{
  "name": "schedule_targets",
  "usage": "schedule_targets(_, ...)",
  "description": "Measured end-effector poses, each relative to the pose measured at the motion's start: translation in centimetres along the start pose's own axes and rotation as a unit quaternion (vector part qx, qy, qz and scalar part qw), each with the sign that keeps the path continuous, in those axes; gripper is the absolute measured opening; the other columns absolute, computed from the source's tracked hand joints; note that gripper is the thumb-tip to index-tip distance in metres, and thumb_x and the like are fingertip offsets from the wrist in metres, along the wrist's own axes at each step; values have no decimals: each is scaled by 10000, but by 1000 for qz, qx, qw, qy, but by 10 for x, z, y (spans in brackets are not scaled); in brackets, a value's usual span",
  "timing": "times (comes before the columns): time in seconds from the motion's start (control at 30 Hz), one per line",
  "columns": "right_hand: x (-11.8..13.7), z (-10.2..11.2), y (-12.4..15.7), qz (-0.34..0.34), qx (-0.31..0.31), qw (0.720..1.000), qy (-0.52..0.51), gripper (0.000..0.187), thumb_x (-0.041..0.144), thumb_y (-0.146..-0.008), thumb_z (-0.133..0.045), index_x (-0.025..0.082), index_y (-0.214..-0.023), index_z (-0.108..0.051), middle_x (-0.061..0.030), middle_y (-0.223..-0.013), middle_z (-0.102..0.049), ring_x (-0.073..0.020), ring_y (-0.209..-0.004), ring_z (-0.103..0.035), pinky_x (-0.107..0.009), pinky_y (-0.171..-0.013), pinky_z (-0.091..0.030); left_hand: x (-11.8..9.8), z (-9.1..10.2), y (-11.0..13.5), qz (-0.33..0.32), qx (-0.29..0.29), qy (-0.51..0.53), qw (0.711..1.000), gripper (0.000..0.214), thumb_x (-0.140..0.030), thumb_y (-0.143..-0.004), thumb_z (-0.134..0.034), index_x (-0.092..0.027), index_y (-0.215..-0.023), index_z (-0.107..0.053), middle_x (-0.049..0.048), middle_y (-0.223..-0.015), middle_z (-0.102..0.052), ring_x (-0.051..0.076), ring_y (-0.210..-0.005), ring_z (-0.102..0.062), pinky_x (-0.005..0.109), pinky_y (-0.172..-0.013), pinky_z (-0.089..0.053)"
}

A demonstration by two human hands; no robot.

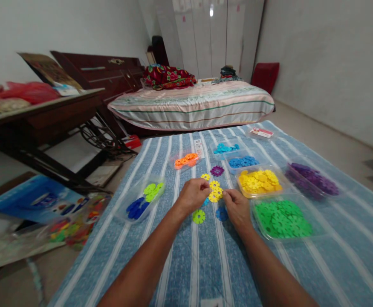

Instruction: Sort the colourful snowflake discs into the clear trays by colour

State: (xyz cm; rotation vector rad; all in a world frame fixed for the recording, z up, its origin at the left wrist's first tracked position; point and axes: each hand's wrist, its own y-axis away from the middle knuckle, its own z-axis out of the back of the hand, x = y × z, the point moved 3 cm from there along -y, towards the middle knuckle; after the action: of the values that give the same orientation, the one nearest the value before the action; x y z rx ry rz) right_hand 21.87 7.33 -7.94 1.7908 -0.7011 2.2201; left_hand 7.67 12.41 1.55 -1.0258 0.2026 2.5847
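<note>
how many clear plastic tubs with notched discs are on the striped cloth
7, by contents: lime-and-navy tub, left; orange tub, light-blue tub and mid-blue tub, farther off; yellow tub, green tub and purple tub, right.

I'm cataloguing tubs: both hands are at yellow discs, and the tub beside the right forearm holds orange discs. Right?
Not quite: in the head view, the tub beside the right forearm holds green discs, not orange. The left hand and right hand are at yellow discs, as you said.
</note>
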Motion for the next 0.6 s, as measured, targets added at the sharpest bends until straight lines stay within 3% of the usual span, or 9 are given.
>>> schedule_targets(0.13, 3, 0, 0, 1, -4, 1000, 12, 309, 415, -809, -527, 167, -773, -707, -30, -743, -663, -190, -734, -598, -296, -713, -447, 35, 3, 32, 60, 48, -149, 986, 75, -227, -720, -580, -178, -693, -631, -18, -637, -604, 132, -624, -557, 236, -568, -350)
schedule_targets(0.3, 3, 1, 2, -8, 2, 1000, 28, 321, 427, -806, -525, 168, -775, -712, -25, -738, -665, -194, -737, -607, -303, -720, -455, 47, -5, 59, 72, 63, -231, 968, 112, -284, -721, -612, -196, -790, -616, 16, -810, -636, 171, -763, -587, 262, -641, -363)
schedule_targets(0.43, 1, 4, 5, -19, 15, 999, 29, 326, 441, -795, -543, 165, -796, -717, -35, -775, -684, -209, -773, -621, -316, -749, -462, 46, -16, 66, 73, 40, -199, 977, 126, -256, -703, -620, -197, -813, -605, 15, -821, -629, 168, -781, -580, 257, -658, -370)
schedule_targets(0.6, -1, 6, 8, -40, 25, 998, 34, 361, 475, -774, -552, 157, -816, -718, -53, -782, -693, -231, -779, -621, -342, -764, -462, 48, -21, 68, 89, 16, -63, 994, 56, -164, -652, -615, -183, -683, -573, -34, -650, -571, 114, -615, -523, 227, -566, -339)
